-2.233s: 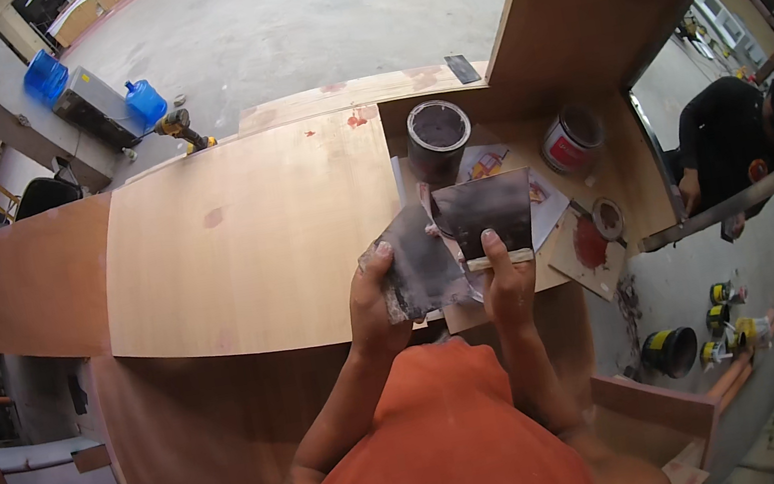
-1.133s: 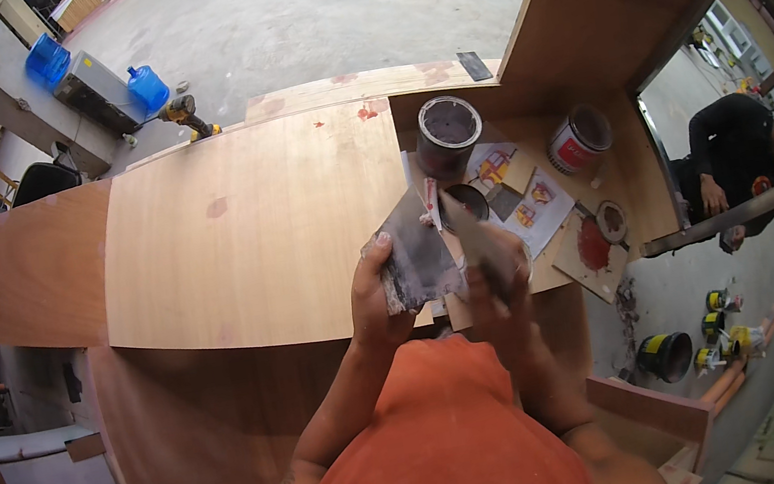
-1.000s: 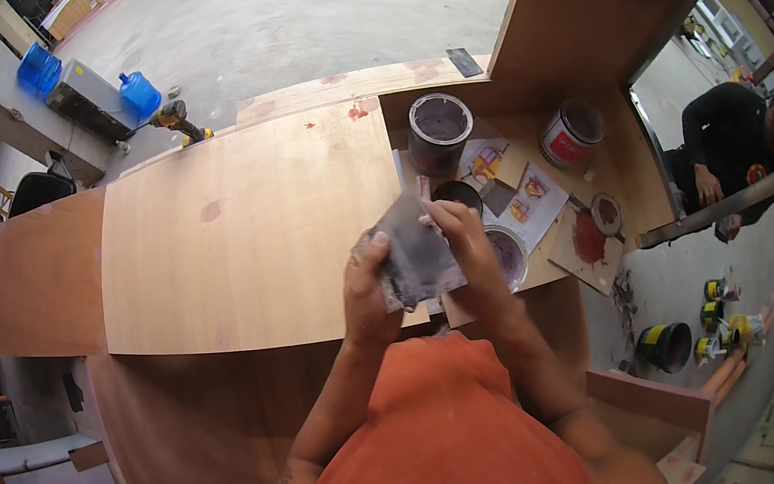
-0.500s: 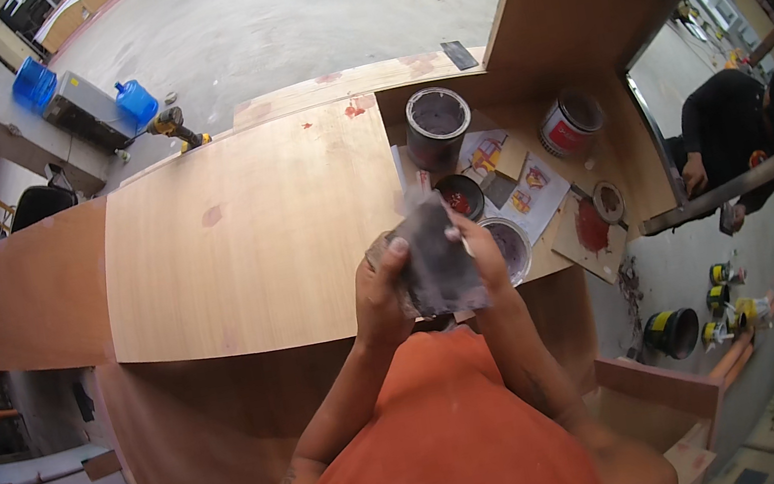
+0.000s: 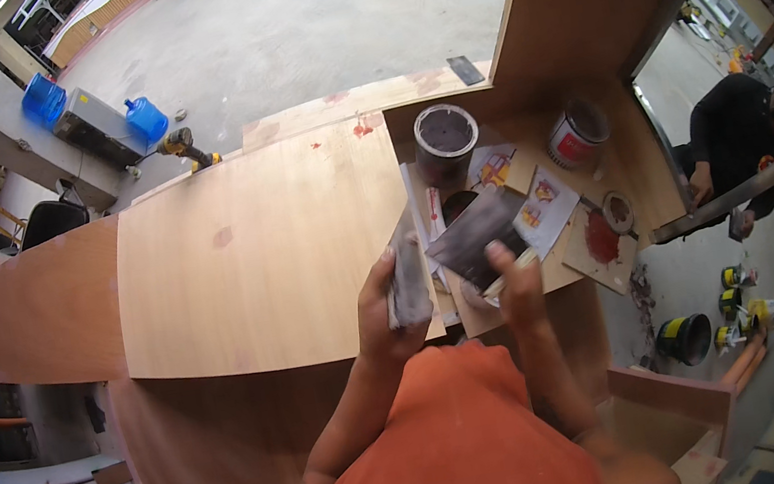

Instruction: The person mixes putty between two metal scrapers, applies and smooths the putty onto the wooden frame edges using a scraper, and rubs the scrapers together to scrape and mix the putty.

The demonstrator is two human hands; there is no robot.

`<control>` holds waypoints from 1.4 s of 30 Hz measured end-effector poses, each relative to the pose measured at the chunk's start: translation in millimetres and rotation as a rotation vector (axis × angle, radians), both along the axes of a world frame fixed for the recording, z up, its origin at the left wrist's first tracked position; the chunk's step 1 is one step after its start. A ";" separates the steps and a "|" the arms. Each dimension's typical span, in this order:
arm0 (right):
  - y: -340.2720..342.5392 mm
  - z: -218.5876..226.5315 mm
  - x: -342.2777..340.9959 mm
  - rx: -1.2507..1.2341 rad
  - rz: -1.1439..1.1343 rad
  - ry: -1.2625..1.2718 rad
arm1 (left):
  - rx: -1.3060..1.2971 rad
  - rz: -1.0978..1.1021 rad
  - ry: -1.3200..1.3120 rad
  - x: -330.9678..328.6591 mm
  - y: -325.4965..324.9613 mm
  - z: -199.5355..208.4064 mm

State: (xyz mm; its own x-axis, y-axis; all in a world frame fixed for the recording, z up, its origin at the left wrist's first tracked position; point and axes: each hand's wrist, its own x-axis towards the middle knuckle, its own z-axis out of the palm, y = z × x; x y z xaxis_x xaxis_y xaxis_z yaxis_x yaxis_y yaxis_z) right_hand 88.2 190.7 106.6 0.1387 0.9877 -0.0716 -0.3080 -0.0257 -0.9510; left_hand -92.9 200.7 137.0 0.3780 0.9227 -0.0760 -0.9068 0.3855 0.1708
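Note:
My left hand (image 5: pixel 380 322) is wrapped round a grey-smeared flat scraper (image 5: pixel 406 285), tilted nearly on edge above the front right of the pale wood panel (image 5: pixel 239 265). In my right hand (image 5: pixel 523 293) is a wide dark rectangular scraper (image 5: pixel 476 240) with a pale strip along the gripped edge; my thumb presses on its face. The two scrapers are apart. Beneath the right one, a small dark container (image 5: pixel 457 204) is partly hidden. Just beyond stands an open can of dark grey paste (image 5: pixel 446 136), its rim smeared.
A red-labelled can (image 5: pixel 577 133) and printed sheets (image 5: pixel 544 207) lie in the recess, beside a board with a red smear (image 5: pixel 599 239). A cordless drill (image 5: pixel 187 150) stands at the panel's far edge. Another person (image 5: pixel 744 130) works at the right behind a metal bar.
The two scrapers, together before, are now separated. My right hand has moved right with the dark one; my left hand still holds the smeared one. The view has shifted slightly.

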 end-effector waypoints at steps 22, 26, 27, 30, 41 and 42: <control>71.3 34.8 -14.4 -0.072 0.617 0.115 | -0.275 -0.293 -0.285 -11.8 -10.8 -50.8; 55.0 41.7 -31.6 0.468 1.028 -0.499 | -0.346 0.100 0.433 -18.8 -5.2 -37.1; 52.0 44.2 -37.0 0.444 0.972 -0.506 | -0.368 0.036 0.328 -24.5 -3.0 -39.4; 52.6 49.5 -62.4 -0.047 0.399 0.292 | -0.098 -0.493 -0.629 -62.5 9.1 -56.2; -3.9 26.1 -196.7 0.060 -0.121 0.167 | -0.315 0.471 0.386 -168.9 49.7 -63.8; -5.6 26.2 -202.2 0.031 -0.099 0.184 | -0.229 0.443 0.337 -175.0 52.1 -62.8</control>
